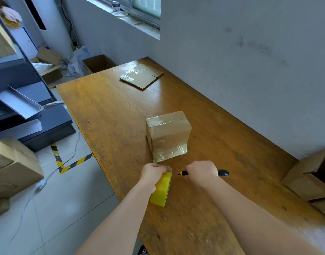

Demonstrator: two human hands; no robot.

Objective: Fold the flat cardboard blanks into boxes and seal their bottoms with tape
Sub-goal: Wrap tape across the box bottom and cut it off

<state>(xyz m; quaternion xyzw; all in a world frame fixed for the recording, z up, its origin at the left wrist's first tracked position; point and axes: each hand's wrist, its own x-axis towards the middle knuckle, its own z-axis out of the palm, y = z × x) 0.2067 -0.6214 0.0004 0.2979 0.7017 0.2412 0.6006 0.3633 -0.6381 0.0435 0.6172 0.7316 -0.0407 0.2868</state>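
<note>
On the wooden worktop (102, 116), near its middle, stands a small brown box (168, 135). It looks turned over, with its closed flaps on top. Shiny tape runs across the top and down the near side, so its bottom looks sealed or almost sealed.

Just in front of the box are the two hands. The left hand (153, 173) is curled round a yellow tape roll (160, 190) and holds it on its edge, close to the box. That way the tape can pull straight off toward the cardboard. The right hand (202, 171) is wrapped tight round a black and yellow cutter (222, 173). Its tip points at the roll, most likely so it can cut the tape free. The hands are blurry, so the tape end is hard to see.

At the far end of the worktop lie some flat blanks (141, 76) in a small pile, well apart from the box. They are not yet folded.

Beyond that far end sits an open box (98, 64) on the floor. Its inside is dark and nothing shows in it. At the right edge a bigger box (308, 177) lies on its side. Its inside is dark too, so what it holds cannot be told.
</note>
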